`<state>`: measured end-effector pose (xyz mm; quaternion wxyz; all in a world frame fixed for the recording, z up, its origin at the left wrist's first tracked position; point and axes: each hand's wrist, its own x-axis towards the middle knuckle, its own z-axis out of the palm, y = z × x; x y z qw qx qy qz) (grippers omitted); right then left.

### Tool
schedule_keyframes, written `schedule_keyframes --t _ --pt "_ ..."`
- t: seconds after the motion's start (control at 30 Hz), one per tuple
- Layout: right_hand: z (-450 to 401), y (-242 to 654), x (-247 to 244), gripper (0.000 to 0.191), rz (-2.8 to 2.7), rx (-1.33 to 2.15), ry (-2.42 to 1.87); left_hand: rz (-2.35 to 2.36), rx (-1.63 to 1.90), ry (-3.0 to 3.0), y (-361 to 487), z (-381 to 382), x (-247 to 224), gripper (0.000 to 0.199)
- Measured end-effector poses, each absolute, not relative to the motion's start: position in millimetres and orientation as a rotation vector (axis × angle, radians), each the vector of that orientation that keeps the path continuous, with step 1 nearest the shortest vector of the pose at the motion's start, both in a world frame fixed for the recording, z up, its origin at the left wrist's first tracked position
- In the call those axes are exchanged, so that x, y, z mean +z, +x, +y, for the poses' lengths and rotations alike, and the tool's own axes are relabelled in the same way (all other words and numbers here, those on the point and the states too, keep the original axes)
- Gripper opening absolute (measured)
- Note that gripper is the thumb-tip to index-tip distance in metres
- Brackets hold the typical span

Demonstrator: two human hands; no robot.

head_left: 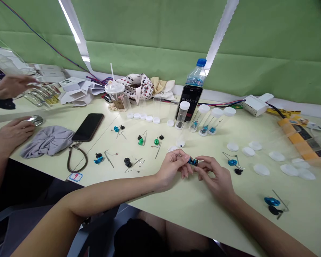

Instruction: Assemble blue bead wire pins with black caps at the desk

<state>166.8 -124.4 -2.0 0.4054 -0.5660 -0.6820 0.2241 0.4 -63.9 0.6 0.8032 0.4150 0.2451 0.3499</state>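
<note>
A small blue-and-black fitting sits between the two hands, just right of and below the middle of the frame. Its blue portion looks glossy and lies toward the left, with the dark portion toward the right (finer detail is too small to make out, and fingers cover part of it). The long axis runs roughly across the frame, dipping slightly to the right, so the black end points right and a little down. The left hand pinches the blue end between thumb and forefinger. The right hand has its fingertips at the black end, thumb and forefinger nearly together; whether they squeeze it, I cannot tell.
</note>
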Motion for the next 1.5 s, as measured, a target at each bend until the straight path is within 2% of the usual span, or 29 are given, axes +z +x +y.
schedule_keyframes --t 0.27,1.1,1.5 --pt "-124.7 167.6 -3.7 0.015 -1.741 0.55 -1.417 0.514 0.751 0.908 0.8 -65.5 1.3 0.032" --pt "-126.5 168.5 -1.6 0.013 -1.727 0.671 -1.451 0.498 0.77 0.901 2.5 -68.0 -0.3 0.032" --pt "-125.9 167.5 -5.3 0.018 -1.664 0.694 -1.415 0.505 0.792 0.893 2.9 -65.8 -0.3 0.032"
